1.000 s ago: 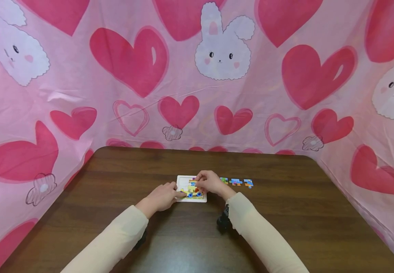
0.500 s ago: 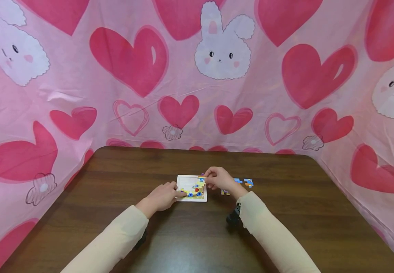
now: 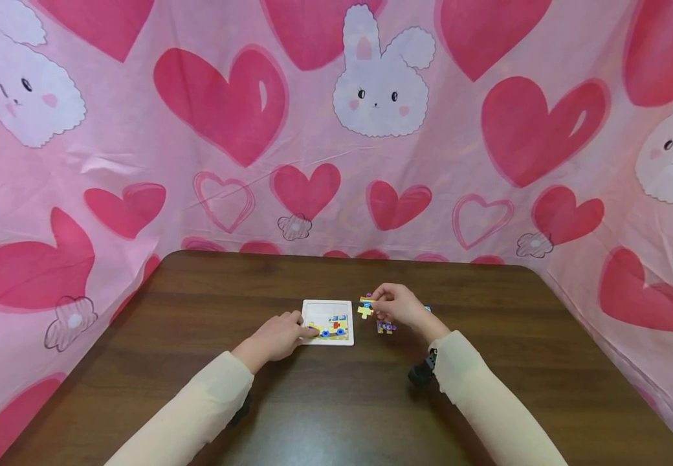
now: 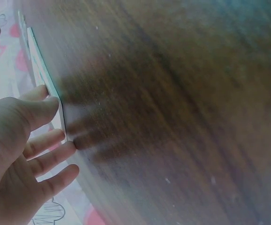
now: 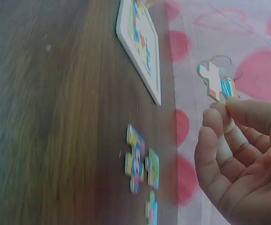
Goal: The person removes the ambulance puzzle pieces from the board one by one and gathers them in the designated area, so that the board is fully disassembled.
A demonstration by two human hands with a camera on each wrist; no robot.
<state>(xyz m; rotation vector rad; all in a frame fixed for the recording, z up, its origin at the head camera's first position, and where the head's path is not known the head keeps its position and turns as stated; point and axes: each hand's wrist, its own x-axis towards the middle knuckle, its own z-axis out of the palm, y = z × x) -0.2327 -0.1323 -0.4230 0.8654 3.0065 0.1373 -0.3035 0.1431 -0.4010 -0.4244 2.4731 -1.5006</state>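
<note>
A white puzzle tray lies flat on the table, with a colourful vehicle picture partly assembled along its near side. At the tray's left edge, my left hand holds it, thumb over the rim and fingertips along the side; in the left wrist view the thumb hides part of the edge. To the right of the tray, my right hand pinches a yellow and blue jigsaw piece between thumb and fingertips. The right wrist view shows that piece raised above the table, its lower tip hidden by fingers.
Loose jigsaw pieces lie right of the tray: a purple and yellow one below my right hand, a green one beside it and a bluish one. Pink heart-printed cloth hangs behind the brown table.
My right hand has moved right, away from the tray, carrying the yellow and blue jigsaw piece off from above it. My left hand stays in place at the tray's edge.
</note>
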